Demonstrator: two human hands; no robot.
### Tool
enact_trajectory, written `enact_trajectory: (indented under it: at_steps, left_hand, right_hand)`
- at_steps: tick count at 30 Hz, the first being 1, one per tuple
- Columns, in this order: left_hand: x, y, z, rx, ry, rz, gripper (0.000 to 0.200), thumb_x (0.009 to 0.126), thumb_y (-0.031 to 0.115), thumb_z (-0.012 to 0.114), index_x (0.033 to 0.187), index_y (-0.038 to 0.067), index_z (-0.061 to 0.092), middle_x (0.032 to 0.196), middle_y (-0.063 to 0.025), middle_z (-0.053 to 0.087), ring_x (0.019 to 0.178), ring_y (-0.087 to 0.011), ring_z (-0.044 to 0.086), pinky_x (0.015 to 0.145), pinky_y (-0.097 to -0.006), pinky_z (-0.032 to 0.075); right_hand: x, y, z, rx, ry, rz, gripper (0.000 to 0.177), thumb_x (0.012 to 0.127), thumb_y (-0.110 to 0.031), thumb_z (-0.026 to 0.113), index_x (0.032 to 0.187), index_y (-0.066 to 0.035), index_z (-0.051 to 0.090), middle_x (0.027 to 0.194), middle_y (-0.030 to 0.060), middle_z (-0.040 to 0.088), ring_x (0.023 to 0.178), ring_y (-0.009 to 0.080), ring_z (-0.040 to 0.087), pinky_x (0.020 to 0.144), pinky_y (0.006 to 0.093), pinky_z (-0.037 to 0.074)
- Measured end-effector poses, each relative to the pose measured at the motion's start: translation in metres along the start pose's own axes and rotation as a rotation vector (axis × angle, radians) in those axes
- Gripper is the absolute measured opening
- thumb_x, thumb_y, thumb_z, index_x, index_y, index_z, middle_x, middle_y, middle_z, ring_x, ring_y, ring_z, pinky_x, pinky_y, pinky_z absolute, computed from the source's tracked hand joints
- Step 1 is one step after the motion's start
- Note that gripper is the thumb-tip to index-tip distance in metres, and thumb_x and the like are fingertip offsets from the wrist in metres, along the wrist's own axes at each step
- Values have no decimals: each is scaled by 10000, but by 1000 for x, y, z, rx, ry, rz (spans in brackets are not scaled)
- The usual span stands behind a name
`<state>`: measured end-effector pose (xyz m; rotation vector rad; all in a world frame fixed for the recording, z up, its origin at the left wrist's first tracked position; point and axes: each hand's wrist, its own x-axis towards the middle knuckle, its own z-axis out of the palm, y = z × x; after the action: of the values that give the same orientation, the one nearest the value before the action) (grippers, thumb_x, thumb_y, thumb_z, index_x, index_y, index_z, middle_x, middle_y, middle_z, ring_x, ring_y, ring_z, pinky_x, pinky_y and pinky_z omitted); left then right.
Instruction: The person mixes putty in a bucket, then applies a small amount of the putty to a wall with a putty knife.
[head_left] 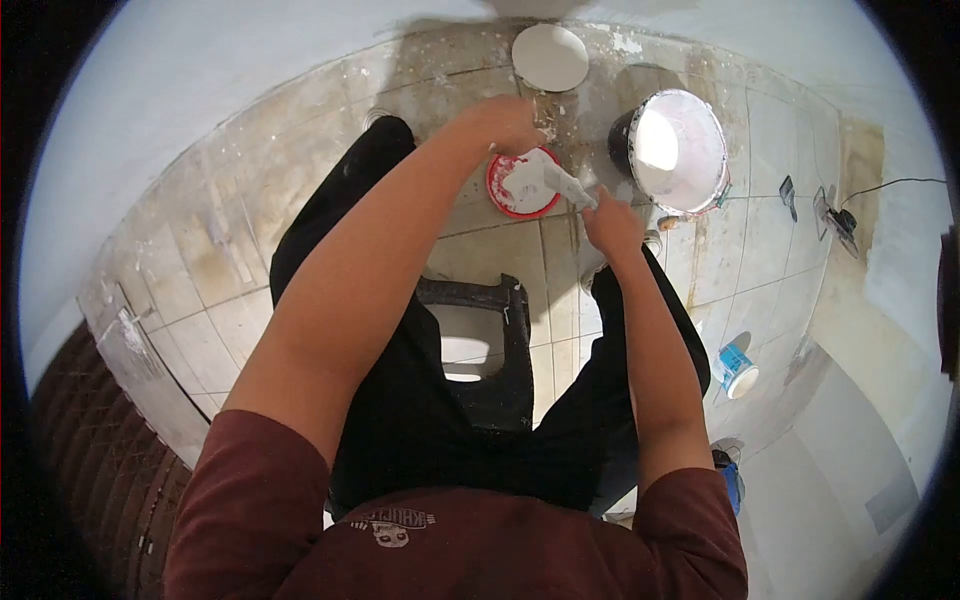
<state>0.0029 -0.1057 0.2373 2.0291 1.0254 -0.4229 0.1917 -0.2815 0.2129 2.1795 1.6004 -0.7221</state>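
1. Two bare hands are at work above a tiled floor [250, 300].
2. The right hand [612, 225] is clamped on the handle of one plaster-smeared white scraper [556, 183].
3. The scraper's blade lies over one round red dish holding white paste [510, 195], just in front of the person's knees.
4. The left hand [510, 125] has its fingers curled at the dish's far rim; whether it grips anything I cannot tell.
5. One black bucket with a white-coated inside [680, 150] stands just right of the dish.
6. One flat round white lid [550, 57] lies beyond it.
7. One small blue-and-white cup [738, 370] sits well apart, by the right leg.
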Motion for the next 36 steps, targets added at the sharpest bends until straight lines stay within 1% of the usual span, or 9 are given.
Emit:
enact_trajectory:
  at_steps: [4, 13, 18, 20, 25, 27, 30, 33, 36]
  left_hand:
    - [3, 2, 10, -40, 42, 22, 475, 840, 409, 557, 1079, 8, 644, 1107, -221, 622, 1028, -356, 599, 886, -437, 469]
    - [4, -1, 13, -22, 6, 14, 509, 832, 443, 569, 1110, 20, 622, 1081, -215, 631, 1013, -353, 604, 879, -438, 470]
    - [1, -4, 11, -10, -57, 12, 570, 845, 460, 580, 1207, 21, 563, 1177, -261, 567, 1117, -375, 536, 966, -428, 413]
    - [4, -6, 8, -2, -60, -3, 567, 848, 463, 575, 1207, 26, 563, 1188, -261, 559, 1125, -377, 528, 975, -426, 405]
    - [1, -4, 14, 0, 38, 1, 542, 813, 448, 597, 1113, -4, 609, 1109, -236, 612, 1042, -378, 580, 903, -432, 454]
    - [6, -4, 15, 22, 39, 36, 555, 808, 442, 607, 1127, -11, 601, 1114, -246, 606, 1051, -382, 574, 914, -430, 447]
    - [10, 0, 14, 36, 22, 36, 563, 808, 430, 612, 1149, -18, 589, 1130, -258, 594, 1071, -385, 562, 930, -427, 435]
    - [13, 0, 18, 34, 21, 49, 564, 814, 422, 611, 1160, -22, 582, 1148, -263, 584, 1091, -385, 550, 939, -427, 427]
    - [15, 12, 9, 66, -38, 3, 569, 860, 449, 558, 1217, 6, 550, 1221, -244, 548, 1144, -374, 516, 979, -421, 396]
  right_hand:
    - [11, -10, -6, 25, -76, 38, 427, 852, -302, 581, 1238, -137, 506, 1019, 191, 642, 988, 355, 616, 829, 469, 498]
    - [23, -3, 11, 69, 8, 32, 438, 857, -356, 573, 1222, -120, 518, 1029, 216, 637, 987, 374, 613, 843, 472, 490]
    - [30, 34, 135, 271, 8, 85, 554, 870, -358, 544, 1231, 55, 467, 1023, 280, 618, 972, 417, 604, 856, 490, 469]
    - [26, 39, 189, 357, -22, 253, 594, 865, -344, 543, 1232, 113, 449, 1024, 308, 608, 968, 429, 603, 859, 481, 465]
    - [-4, 29, 290, 772, 190, 402, 463, 875, -319, 530, 1158, 47, 517, 930, 302, 621, 907, 453, 598, 785, 493, 461]
    - [-15, 13, 264, 821, 251, 441, 375, 890, -295, 523, 1064, 38, 530, 888, 301, 615, 895, 460, 591, 778, 499, 455]
    - [-16, 4, 218, 846, 102, 375, 336, 906, -279, 506, 1025, 35, 528, 856, 303, 607, 865, 469, 583, 759, 512, 452]
    - [-9, 8, 237, 707, 237, 298, 305, 920, -268, 490, 991, 27, 523, 826, 300, 600, 832, 475, 579, 726, 523, 447]
    - [-17, 14, 184, 773, 225, 278, 426, 934, -299, 462, 1108, 88, 494, 927, 314, 601, 885, 478, 573, 767, 520, 445]
